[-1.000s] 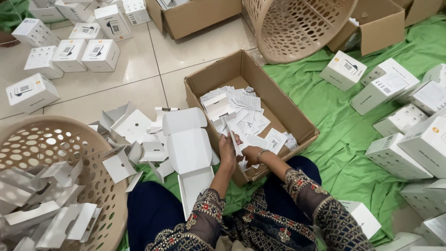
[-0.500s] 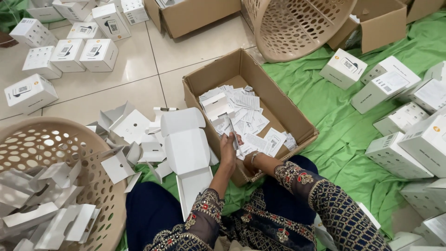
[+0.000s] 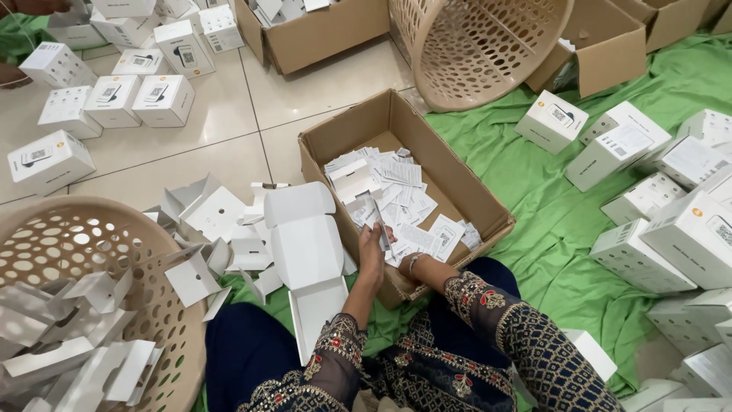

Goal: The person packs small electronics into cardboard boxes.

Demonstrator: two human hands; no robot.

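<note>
the left hand has its grip pinched on a thin stack of white printed paper leaflets at the near edge of the open brown cardboard box. the right hand dips in beside it, its grip hidden. a loose pinch could let the sheets fan out among the pile of leaflets beyond; the unfolded white carton lies just left.

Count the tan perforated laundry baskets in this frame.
2. One basket stands at lower left beside the person's knee, holding white cardboard inserts. The other basket lies tipped on its side at top centre, at the green cloth's edge. More may lie outside the view.
</note>
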